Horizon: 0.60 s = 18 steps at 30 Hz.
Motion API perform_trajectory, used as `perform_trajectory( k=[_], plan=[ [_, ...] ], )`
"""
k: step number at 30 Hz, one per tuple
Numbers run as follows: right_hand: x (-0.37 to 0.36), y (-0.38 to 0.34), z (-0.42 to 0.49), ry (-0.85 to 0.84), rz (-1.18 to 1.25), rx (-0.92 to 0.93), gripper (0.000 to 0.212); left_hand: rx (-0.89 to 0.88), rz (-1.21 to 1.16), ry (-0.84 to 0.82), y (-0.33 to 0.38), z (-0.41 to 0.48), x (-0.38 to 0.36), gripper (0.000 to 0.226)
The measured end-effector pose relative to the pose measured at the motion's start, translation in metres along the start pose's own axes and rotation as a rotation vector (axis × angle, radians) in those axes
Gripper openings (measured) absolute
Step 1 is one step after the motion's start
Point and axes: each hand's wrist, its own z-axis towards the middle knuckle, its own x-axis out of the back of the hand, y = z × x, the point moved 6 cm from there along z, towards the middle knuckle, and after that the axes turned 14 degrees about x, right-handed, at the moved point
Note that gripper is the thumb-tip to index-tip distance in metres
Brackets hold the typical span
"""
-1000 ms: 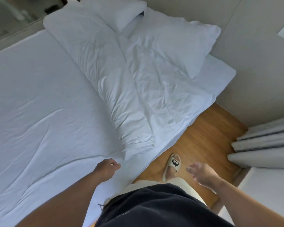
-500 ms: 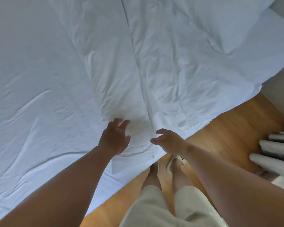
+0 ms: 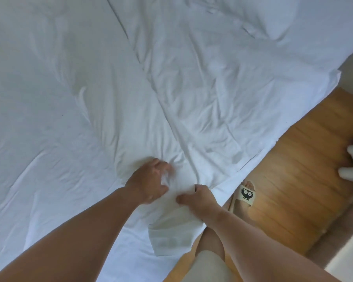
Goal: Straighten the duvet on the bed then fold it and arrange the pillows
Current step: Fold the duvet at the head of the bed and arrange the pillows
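Duvet (image 3: 192, 88) corner at six o'clock: left hand (image 3: 149, 181) fingers (image 3: 161, 165) curled, bunching the fabric; right hand (image 3: 198, 198), at its four o'clock, pinches the edge.

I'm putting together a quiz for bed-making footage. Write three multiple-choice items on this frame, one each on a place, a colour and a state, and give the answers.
1. Where is the slipper?
A on a pillow
B on the wooden floor
C on a chair

2. What colour is the duvet?
A white
B red
C black

3. What is the left hand doing?
A hanging idle
B gripping the duvet
C lifting a pillow

Answers:
1 B, it sits on the boards past the bed edge.
2 A, the cloth is plain white.
3 B, the hand clutches bunched folds.
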Motion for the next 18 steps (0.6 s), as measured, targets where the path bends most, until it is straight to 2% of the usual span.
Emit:
perform_trajectory(
  k=[2,4,7,8,10,11,13,15,18],
  plan=[
    [0.015,-0.016,-0.016,-0.010,-0.117,0.061,0.027,-0.086,0.031,-0.057,0.006,-0.003,0.023,0.051],
    [0.040,-0.036,-0.037,-0.016,-0.237,0.133,0.024,-0.195,0.102,-0.016,0.017,-0.007,0.058,0.060],
    [0.086,-0.078,-0.075,0.004,-0.518,0.261,0.023,-0.343,0.308,0.299,0.048,-0.005,0.123,0.087],
    [0.099,-0.093,-0.087,0.014,-0.609,0.301,0.023,-0.363,0.369,0.360,0.061,-0.003,0.141,0.095],
    [0.120,-0.124,-0.106,0.036,-0.723,0.372,0.020,-0.388,0.518,0.375,0.093,0.007,0.168,0.101],
    [0.129,-0.137,-0.114,0.041,-0.760,0.391,0.018,-0.397,0.604,0.349,0.110,0.012,0.177,0.097],
    [0.151,-0.158,-0.122,0.049,-0.805,0.411,0.018,-0.381,0.672,0.255,0.141,0.023,0.190,0.075],
    [0.179,-0.170,-0.122,0.074,-0.772,0.415,0.019,-0.373,0.613,0.219,0.162,0.031,0.203,0.049],
    [0.213,-0.172,-0.115,0.117,-0.636,0.442,0.022,-0.383,0.460,0.207,0.179,0.040,0.219,0.039]
  ],
)
